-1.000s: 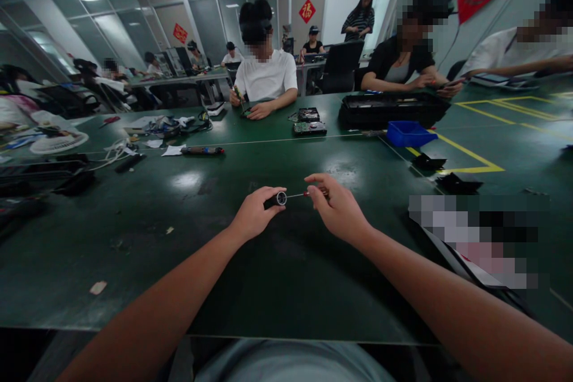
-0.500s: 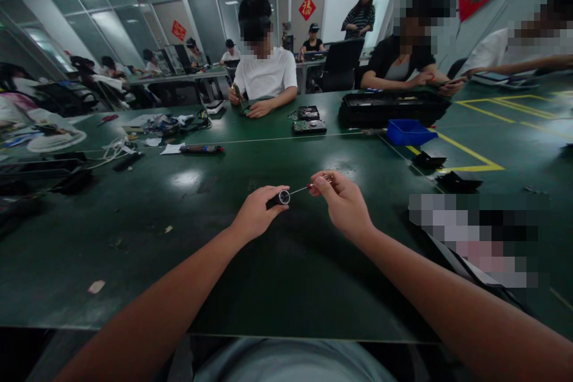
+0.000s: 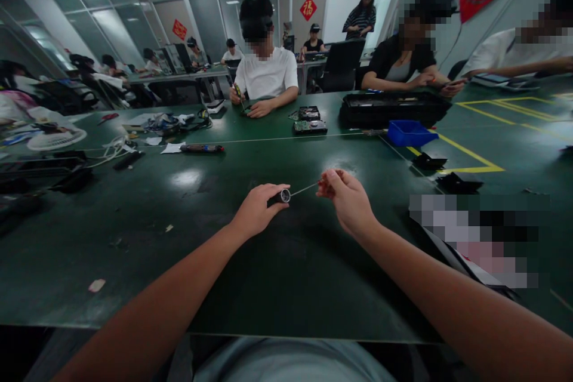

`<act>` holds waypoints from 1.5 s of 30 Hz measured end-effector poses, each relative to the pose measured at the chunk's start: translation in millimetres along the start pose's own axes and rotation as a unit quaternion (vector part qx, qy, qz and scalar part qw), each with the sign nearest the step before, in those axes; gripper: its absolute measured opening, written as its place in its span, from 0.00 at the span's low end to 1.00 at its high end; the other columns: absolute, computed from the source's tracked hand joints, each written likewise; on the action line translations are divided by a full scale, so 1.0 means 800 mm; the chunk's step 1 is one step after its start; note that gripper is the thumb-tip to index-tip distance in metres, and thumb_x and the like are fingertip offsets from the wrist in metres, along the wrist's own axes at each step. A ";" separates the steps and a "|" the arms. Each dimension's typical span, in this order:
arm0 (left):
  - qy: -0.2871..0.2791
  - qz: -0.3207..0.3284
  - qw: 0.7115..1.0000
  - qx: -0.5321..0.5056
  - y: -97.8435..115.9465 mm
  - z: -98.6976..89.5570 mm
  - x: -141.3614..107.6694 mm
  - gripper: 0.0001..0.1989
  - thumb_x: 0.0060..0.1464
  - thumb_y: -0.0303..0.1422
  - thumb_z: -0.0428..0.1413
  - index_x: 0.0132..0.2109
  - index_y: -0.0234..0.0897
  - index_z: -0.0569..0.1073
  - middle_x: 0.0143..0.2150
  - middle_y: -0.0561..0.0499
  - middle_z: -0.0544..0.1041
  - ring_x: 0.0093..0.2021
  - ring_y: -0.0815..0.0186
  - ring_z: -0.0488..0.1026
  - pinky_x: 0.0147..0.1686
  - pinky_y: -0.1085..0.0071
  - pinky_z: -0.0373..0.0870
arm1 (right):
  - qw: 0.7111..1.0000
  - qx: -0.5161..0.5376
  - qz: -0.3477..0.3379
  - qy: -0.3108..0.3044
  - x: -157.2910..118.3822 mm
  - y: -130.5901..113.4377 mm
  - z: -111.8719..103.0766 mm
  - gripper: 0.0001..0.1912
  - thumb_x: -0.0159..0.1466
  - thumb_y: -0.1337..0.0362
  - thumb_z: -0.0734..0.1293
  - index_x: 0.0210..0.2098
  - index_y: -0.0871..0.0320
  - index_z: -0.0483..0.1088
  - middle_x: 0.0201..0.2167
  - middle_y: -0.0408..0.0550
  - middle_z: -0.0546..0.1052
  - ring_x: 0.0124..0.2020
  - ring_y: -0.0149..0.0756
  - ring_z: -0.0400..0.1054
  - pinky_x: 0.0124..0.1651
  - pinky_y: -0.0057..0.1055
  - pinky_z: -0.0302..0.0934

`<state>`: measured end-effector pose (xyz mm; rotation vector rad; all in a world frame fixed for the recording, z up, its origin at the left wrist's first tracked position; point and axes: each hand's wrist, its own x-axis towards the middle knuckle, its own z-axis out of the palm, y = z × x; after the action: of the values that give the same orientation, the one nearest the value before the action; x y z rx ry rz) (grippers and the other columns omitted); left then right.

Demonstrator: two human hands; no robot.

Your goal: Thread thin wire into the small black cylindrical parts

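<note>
My left hand (image 3: 256, 209) grips a small black cylinder (image 3: 283, 196) between thumb and fingers. The cylinder's open round end has a pale rim and faces me. To its right, my right hand (image 3: 347, 197) is closed on a screwdriver (image 3: 305, 189), whose handle is mostly hidden by the fingers. Its thin metal shaft slants down to the left, and the tip is at the cylinder's rim; I cannot tell whether it goes inside. Both hands are above the green table (image 3: 147, 250).
Across the table a person (image 3: 268, 74) works on a small part with a tool. Hard drives (image 3: 310, 126), a long black housing (image 3: 394, 108) and a blue bin (image 3: 412, 133) stand farther back. A dark cylindrical tool (image 3: 202, 148) lies at left. Papers, partly blurred, lie at right.
My right hand has shifted slightly right and up, away from the cylinder, and more of the screwdriver's shaft shows. My left hand and the cylinder have stayed nearly still.
</note>
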<state>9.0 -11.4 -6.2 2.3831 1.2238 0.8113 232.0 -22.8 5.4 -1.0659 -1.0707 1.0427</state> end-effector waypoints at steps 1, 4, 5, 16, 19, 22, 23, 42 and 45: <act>0.000 -0.005 1.000 -0.001 0.001 0.000 0.000 0.21 0.61 0.34 0.59 0.61 0.44 0.71 0.56 0.48 0.76 0.56 0.58 0.71 0.58 0.55 0.66 | 1.000 -0.013 -0.011 -0.011 -0.002 0.000 0.001 0.14 0.64 0.50 0.66 0.36 0.55 0.69 0.31 0.46 0.74 0.32 0.34 0.70 0.38 0.36 0.69; -0.003 -0.008 1.000 -0.003 0.003 0.000 -0.001 0.21 0.61 0.34 0.59 0.61 0.45 0.71 0.54 0.48 0.77 0.55 0.57 0.72 0.57 0.56 0.66 | 0.998 -0.045 -0.037 -0.039 -0.006 -0.002 0.002 0.15 0.64 0.50 0.65 0.37 0.56 0.69 0.33 0.46 0.75 0.33 0.35 0.71 0.40 0.36 0.68; -0.005 -0.007 1.000 -0.004 0.003 0.000 -0.002 0.21 0.61 0.35 0.59 0.61 0.44 0.71 0.54 0.48 0.77 0.54 0.57 0.72 0.57 0.56 0.66 | 0.997 -0.053 -0.045 -0.044 -0.007 -0.002 0.003 0.15 0.65 0.50 0.65 0.38 0.56 0.70 0.33 0.47 0.76 0.34 0.35 0.71 0.40 0.36 0.68; -0.005 -0.010 1.000 -0.010 0.002 0.000 -0.003 0.22 0.60 0.34 0.60 0.60 0.44 0.72 0.53 0.49 0.77 0.53 0.59 0.72 0.56 0.59 0.66 | 0.972 -0.220 -0.076 -0.037 -0.017 -0.022 0.004 0.17 0.65 0.49 0.66 0.32 0.57 0.71 0.24 0.45 0.76 0.26 0.35 0.70 0.32 0.33 0.62; -0.005 -0.016 1.000 -0.010 0.002 0.000 -0.003 0.22 0.59 0.34 0.61 0.60 0.44 0.72 0.53 0.49 0.77 0.54 0.58 0.72 0.56 0.58 0.66 | 0.954 -0.286 -0.084 -0.018 -0.019 -0.027 0.002 0.19 0.64 0.47 0.67 0.26 0.56 0.69 0.19 0.43 0.73 0.21 0.32 0.66 0.28 0.31 0.58; -0.003 -0.017 1.000 -0.015 0.001 0.000 -0.003 0.21 0.59 0.33 0.61 0.60 0.44 0.72 0.54 0.49 0.77 0.54 0.58 0.72 0.56 0.58 0.66 | 0.954 -0.278 -0.111 -0.034 -0.019 -0.025 0.002 0.14 0.65 0.52 0.66 0.31 0.56 0.71 0.23 0.44 0.76 0.25 0.34 0.69 0.31 0.32 0.60; -0.003 -0.017 1.000 -0.016 0.001 0.000 -0.003 0.21 0.59 0.33 0.61 0.60 0.44 0.72 0.54 0.49 0.77 0.54 0.58 0.72 0.57 0.58 0.66 | 0.954 -0.272 -0.122 -0.045 -0.019 -0.024 0.002 0.12 0.65 0.54 0.66 0.34 0.56 0.71 0.25 0.44 0.76 0.27 0.35 0.70 0.32 0.32 0.61; -0.008 -0.016 0.999 -0.033 0.000 0.000 -0.003 0.21 0.58 0.32 0.61 0.59 0.43 0.73 0.54 0.48 0.77 0.54 0.58 0.73 0.57 0.59 0.67 | 0.959 -0.247 -0.110 -0.089 -0.021 -0.017 0.002 0.14 0.71 0.56 0.56 0.42 0.54 0.71 0.22 0.40 0.70 0.26 0.34 0.67 0.31 0.32 0.59; -0.008 -0.013 0.999 -0.033 0.000 0.000 -0.003 0.21 0.58 0.32 0.61 0.58 0.43 0.73 0.54 0.48 0.77 0.54 0.58 0.73 0.56 0.58 0.67 | 0.953 -0.268 -0.117 -0.078 -0.022 -0.016 0.002 0.16 0.71 0.53 0.56 0.41 0.54 0.71 0.22 0.41 0.69 0.24 0.34 0.65 0.30 0.33 0.58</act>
<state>7.6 -13.3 -7.4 2.3113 1.2002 0.8120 229.6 -41.7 15.8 -1.2573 -1.6249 0.6624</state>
